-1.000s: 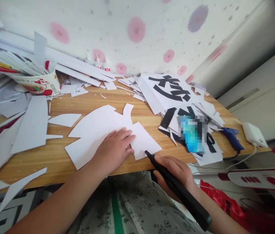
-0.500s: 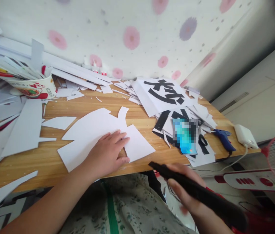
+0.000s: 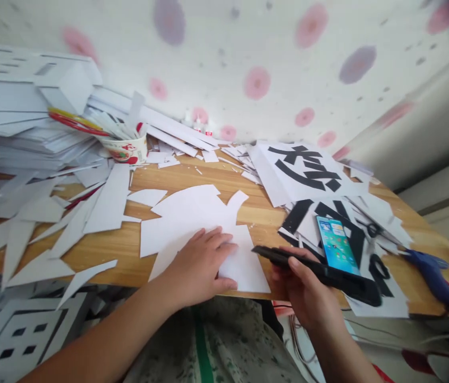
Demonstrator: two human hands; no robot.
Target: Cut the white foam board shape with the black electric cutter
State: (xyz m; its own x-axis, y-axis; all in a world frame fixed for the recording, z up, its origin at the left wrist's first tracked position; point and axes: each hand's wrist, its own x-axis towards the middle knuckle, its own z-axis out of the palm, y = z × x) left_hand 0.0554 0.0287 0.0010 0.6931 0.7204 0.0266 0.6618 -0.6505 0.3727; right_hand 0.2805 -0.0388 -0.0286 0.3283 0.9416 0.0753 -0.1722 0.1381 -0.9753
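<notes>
My left hand lies flat with its fingers spread on a white cut board piece near the front edge of the wooden table. Beside that hand, a squarer white section lies at the right, its joint with the rest partly hidden. My right hand is wrapped round a black utility knife, held just above the table's front edge. The knife's tip points left over the right side of the white board. A small curved white strip lies beyond my left fingers.
White offcuts cover the left side. A paper cup holds pens and strips. At right lie a lit phone, scissors, black-and-white scraps, a printed sheet and a blue glue gun. Small bottles stand by the wall.
The view has swung left, so things appear further right. My right hand has brought the knife up and closer to the board. My left hand stays flat on the board.
</notes>
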